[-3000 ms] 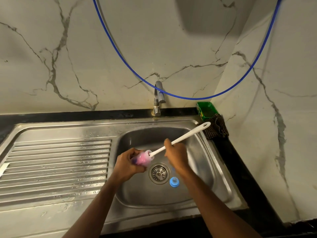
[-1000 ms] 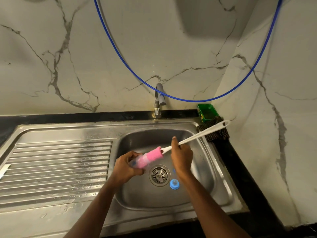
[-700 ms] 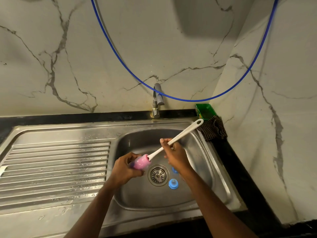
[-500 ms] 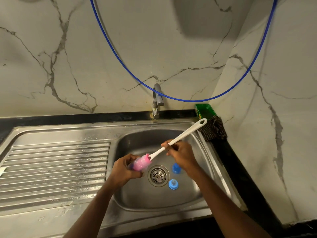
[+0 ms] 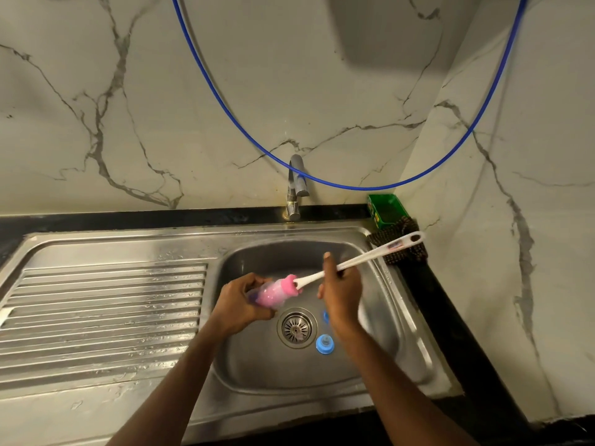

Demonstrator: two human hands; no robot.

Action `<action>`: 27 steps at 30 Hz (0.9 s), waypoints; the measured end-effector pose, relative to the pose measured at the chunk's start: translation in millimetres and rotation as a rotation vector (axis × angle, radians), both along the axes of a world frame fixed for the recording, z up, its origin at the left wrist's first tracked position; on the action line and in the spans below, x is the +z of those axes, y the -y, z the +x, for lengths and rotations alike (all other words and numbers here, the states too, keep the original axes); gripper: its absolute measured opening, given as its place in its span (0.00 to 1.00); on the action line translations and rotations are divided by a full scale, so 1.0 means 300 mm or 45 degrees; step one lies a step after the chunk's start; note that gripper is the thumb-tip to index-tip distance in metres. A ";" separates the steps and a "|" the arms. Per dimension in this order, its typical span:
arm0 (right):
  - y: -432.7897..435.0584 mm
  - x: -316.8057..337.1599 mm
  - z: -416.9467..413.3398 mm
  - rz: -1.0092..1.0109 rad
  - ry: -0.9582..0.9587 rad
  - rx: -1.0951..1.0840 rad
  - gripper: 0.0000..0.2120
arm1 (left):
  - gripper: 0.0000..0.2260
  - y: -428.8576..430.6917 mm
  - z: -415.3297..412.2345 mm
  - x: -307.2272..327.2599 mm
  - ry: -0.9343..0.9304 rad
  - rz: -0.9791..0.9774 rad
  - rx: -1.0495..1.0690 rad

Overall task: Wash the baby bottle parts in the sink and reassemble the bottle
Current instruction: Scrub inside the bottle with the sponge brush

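Observation:
Over the steel sink basin (image 5: 399,320), my left hand (image 5: 240,304) grips a clear baby bottle (image 5: 269,296) lying on its side, mouth to the right. A pink sponge brush head (image 5: 289,285) sits partly inside the bottle. Its long white handle (image 5: 370,256) runs up to the right, and my right hand (image 5: 341,292) holds it near the middle. A blue bottle collar with teat (image 5: 324,344) lies on the basin floor right of the drain (image 5: 296,328). Another blue part (image 5: 325,316) peeks out beside my right wrist, mostly hidden.
The tap (image 5: 294,191) stands behind the basin, with no water seen running. A ribbed wet drainboard (image 5: 103,313) lies to the left. A green box (image 5: 384,210) and a dark scrubbing cloth (image 5: 401,244) sit in the back right corner. A blue hose (image 5: 322,180) hangs along the marble wall.
The brush has slid in and out of the bottle; now its pink head is drawn partly out to the right. My right hand has shifted right along with the handle.

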State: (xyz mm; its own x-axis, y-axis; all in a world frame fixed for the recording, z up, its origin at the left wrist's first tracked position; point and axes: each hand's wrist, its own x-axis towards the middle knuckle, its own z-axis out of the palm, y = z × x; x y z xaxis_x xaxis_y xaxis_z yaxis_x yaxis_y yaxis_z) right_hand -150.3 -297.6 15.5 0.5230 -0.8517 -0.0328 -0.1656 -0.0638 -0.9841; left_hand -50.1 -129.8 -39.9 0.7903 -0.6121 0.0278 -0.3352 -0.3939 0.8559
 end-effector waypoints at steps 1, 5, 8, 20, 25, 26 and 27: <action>-0.017 -0.013 0.004 0.041 0.004 0.036 0.18 | 0.23 0.011 -0.006 0.012 0.018 0.005 -0.020; 0.073 0.027 0.004 -0.066 -0.065 0.104 0.19 | 0.25 -0.024 -0.002 -0.004 0.030 -0.020 -0.010; 0.032 -0.006 0.011 -0.056 0.043 -0.127 0.17 | 0.24 -0.010 -0.012 -0.007 0.028 -0.030 0.013; -0.019 -0.020 0.007 -0.029 -0.026 0.048 0.20 | 0.23 0.018 -0.015 0.017 0.050 0.029 -0.016; 0.041 -0.013 0.002 -0.022 0.033 -0.138 0.16 | 0.24 -0.026 -0.002 -0.015 0.035 0.030 0.028; 0.008 -0.037 0.006 -0.003 0.046 -0.137 0.15 | 0.24 -0.012 -0.007 -0.008 0.043 0.032 0.010; -0.025 -0.047 0.006 0.015 0.037 -0.088 0.16 | 0.24 0.003 -0.014 0.004 0.052 0.036 -0.013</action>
State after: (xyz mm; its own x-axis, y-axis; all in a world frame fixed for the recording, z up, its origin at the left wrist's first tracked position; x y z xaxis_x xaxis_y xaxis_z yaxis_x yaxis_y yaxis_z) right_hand -148.6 -290.0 1.4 0.4637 -0.8855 -0.0289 -0.1409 -0.0414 -0.9892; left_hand -54.2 -130.7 -38.6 0.7824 -0.6213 0.0425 -0.3737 -0.4139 0.8301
